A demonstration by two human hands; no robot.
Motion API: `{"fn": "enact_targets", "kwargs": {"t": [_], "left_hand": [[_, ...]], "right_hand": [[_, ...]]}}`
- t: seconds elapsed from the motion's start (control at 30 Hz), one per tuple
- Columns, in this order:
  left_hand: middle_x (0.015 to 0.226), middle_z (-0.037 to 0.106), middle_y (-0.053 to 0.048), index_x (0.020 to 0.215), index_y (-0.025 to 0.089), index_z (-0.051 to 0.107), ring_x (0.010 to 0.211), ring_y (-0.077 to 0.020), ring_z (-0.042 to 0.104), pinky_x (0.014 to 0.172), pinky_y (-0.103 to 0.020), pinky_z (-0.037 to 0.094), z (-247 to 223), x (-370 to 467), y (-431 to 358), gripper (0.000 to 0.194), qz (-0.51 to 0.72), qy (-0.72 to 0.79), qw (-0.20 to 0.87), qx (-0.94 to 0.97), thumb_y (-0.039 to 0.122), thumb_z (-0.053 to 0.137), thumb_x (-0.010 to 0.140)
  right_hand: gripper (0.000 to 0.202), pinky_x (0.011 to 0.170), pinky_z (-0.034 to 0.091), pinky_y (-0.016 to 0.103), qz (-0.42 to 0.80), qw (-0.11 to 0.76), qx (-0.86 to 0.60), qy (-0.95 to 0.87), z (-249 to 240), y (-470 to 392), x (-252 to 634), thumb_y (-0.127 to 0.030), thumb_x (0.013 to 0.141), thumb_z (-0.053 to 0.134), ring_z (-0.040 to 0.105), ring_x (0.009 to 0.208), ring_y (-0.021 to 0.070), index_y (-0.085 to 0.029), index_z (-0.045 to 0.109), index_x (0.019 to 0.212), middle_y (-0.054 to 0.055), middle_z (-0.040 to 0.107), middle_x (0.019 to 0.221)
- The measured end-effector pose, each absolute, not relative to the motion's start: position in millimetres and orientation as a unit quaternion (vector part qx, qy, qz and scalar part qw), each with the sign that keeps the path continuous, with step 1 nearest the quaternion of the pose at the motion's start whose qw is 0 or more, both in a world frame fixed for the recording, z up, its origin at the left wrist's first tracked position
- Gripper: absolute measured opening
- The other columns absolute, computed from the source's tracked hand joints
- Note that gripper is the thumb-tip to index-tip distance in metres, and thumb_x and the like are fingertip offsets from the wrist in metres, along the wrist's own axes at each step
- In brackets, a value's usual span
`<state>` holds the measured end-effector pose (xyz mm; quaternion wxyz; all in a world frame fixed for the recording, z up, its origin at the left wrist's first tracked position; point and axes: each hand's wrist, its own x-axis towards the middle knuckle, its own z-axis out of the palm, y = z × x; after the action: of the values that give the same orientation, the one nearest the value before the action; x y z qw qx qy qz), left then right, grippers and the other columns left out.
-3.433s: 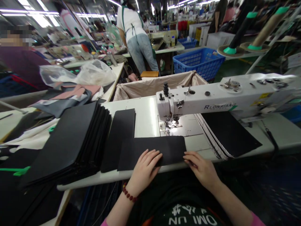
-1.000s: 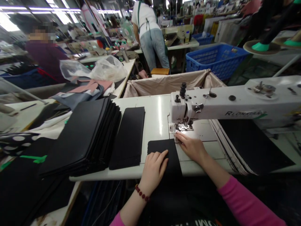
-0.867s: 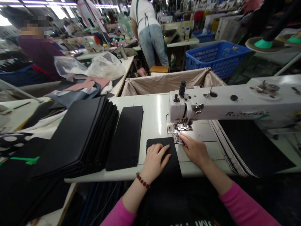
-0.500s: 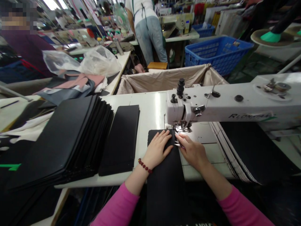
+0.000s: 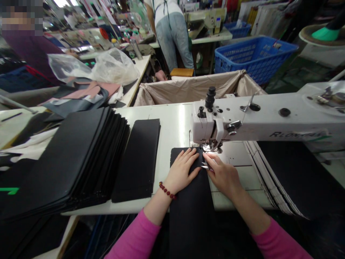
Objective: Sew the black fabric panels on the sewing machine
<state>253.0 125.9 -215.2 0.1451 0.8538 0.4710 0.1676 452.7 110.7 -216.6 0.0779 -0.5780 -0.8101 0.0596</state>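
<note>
Left hand [image 5: 182, 171], fingers loosely spread, presses 1 black panel [image 5: 188, 212]; right hand [image 5: 225, 178] grips small snips [image 5: 206, 166].

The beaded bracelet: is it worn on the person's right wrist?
No, the beaded bracelet sits at the wrist of the left hand, while the wrist of the right hand is bare.

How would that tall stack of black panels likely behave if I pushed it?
The stack would probably shift layer by layer, since its edges are uneven. The top panel looks flat and smooth, so it may slide first. Its many layers might feel heavy together.
</note>
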Motion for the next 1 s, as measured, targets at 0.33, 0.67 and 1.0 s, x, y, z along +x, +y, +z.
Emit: {"fn": "enact_targets", "kwargs": {"t": [0.33, 0.67, 1.0], "left_hand": [[0.148, 0.039, -0.007, 0.135, 0.023, 0.044, 0.141, -0.0219, 0.027, 0.117, -0.045, 0.021, -214.9, 253.3, 128.2, 0.043, 0.175, 0.470, 0.144, 0.853, 0.035, 0.051, 0.094], [0.148, 0.039, -0.007, 0.135, 0.022, 0.043, 0.141, -0.0221, 0.027, 0.117, -0.045, 0.021, -220.7, 255.6, 131.9, 0.044, 0.184, 0.477, 0.145, 0.847, 0.036, 0.051, 0.094], [0.149, 0.039, -0.006, 0.135, 0.024, 0.044, 0.141, -0.0220, 0.027, 0.117, -0.046, 0.022, -220.4, 254.2, 133.9, 0.042, 0.187, 0.470, 0.144, 0.850, 0.033, 0.050, 0.094]], "right_hand": [[0.050, 0.062, 0.051, 0.030, 0.051, 0.087, -0.581, -0.808, -216.4, 110.2, 451.4, -0.030, 0.093, 0.044, 0.066, 0.087, 0.0182, -0.031, 0.038, 0.143, 0.000, 0.048, 0.140], [0.051, 0.063, 0.052, 0.030, 0.053, 0.087, -0.586, -0.804, -217.2, 111.8, 449.7, -0.029, 0.093, 0.043, 0.066, 0.088, 0.0183, -0.031, 0.037, 0.144, 0.000, 0.049, 0.140], [0.051, 0.064, 0.052, 0.030, 0.050, 0.082, -0.586, -0.804, -216.9, 111.3, 450.1, -0.030, 0.093, 0.043, 0.066, 0.086, 0.0188, -0.031, 0.037, 0.144, 0.003, 0.049, 0.139]]}}
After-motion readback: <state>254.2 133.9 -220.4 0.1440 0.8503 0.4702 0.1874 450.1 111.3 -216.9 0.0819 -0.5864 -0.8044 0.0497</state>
